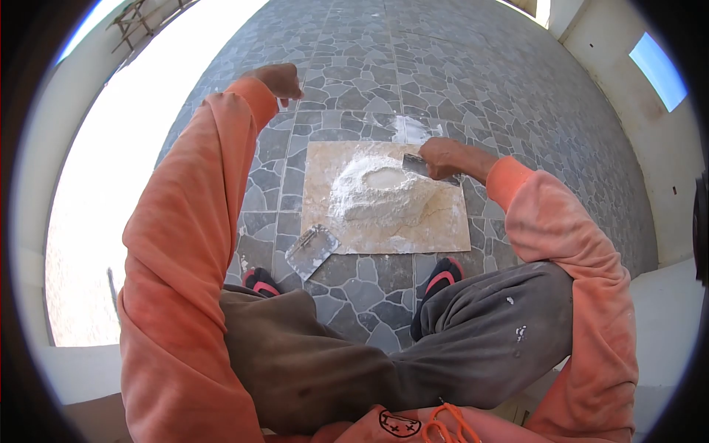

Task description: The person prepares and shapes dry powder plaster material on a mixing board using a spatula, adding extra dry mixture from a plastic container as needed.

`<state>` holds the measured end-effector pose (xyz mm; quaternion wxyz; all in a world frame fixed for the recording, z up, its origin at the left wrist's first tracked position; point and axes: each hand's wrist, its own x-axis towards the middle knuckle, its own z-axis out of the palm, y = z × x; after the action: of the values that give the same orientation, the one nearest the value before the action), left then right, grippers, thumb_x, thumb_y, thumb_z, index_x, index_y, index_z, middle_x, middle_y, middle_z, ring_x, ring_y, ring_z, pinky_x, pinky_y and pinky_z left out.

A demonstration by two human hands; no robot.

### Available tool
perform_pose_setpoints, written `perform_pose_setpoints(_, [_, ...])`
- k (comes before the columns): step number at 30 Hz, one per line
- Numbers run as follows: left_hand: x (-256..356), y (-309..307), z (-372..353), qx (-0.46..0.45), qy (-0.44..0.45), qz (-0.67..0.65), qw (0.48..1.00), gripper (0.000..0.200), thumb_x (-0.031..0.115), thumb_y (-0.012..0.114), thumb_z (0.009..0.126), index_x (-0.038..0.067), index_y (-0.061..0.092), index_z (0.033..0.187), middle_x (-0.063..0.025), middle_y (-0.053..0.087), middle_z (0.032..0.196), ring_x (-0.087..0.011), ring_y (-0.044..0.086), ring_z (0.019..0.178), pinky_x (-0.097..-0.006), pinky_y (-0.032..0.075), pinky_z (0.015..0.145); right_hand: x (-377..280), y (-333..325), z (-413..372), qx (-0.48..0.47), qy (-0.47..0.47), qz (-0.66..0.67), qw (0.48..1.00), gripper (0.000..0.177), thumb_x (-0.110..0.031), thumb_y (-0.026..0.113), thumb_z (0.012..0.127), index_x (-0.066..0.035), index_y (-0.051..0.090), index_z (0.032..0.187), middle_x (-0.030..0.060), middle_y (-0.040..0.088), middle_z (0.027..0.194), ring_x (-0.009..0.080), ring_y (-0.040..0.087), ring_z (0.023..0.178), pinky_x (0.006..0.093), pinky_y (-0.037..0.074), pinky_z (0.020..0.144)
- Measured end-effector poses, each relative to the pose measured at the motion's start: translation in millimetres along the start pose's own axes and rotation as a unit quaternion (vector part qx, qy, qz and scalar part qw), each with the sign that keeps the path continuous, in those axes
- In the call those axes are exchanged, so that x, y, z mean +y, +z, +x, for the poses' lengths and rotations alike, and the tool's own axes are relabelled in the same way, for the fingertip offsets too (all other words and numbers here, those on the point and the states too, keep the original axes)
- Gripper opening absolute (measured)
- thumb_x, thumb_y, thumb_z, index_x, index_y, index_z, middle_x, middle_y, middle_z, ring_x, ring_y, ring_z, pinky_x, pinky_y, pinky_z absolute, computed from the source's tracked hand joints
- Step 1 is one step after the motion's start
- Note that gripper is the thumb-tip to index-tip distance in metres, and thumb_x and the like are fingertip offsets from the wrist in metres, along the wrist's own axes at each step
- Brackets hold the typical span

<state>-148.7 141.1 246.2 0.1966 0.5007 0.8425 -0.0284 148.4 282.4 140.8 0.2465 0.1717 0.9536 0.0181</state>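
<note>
Our hands are well apart: the right hand (444,159) is closed around a blade (413,163) at the heap's right side, while the left hand (278,80) hangs bent-fingered past the board's far left corner, and whether it pinches anything we cannot tell. We judge that we are shaping the powder (380,201), and the next move calls for a low, steady blade, lest the rim cave in. The powder sits mid-board, a white, loose-looking mound with a shallow hollow on top; whether that holds liquid we cannot tell. Around it the board (443,230) is tan and dusted white. A trowel (312,252), smeared white, lies at its near left corner, and past its far edge a white smear (410,130) marks the grey floor (354,286)
</note>
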Motion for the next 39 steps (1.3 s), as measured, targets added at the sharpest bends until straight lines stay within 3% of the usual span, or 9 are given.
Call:
perform_pose_setpoints(17, [-0.7,1.2,5.9,-0.003,-0.001,0.01,1.0,0.035,0.026,0.057,0.095,-0.001,0.062,0.117,-0.0141,0.069,0.102,-0.0278,0.071,0.086,-0.0403,0.059,0.071,-1.2,-1.8,-1.3,0.003,0.008,0.003,1.0,0.024,-0.01,0.06,0.072,0.004,0.07,0.088,0.0264,0.067,0.091,0.0393,0.066,0.088,0.0433,0.054,0.072])
perform_pose_setpoints(39, [0.0,3.5,1.5,0.0,0.002,0.007,1.0,0.035,0.021,0.056,0.095,-0.002,0.061,0.12,-0.0163,0.069,0.106,-0.03,0.07,0.091,-0.0419,0.06,0.075,-3.8,-3.5,-4.2,0.004,0.009,0.007,1.0,0.023,-0.008,0.057,0.071,0.003,0.069,0.087,0.0262,0.066,0.088,0.0414,0.065,0.088,0.0456,0.052,0.072])
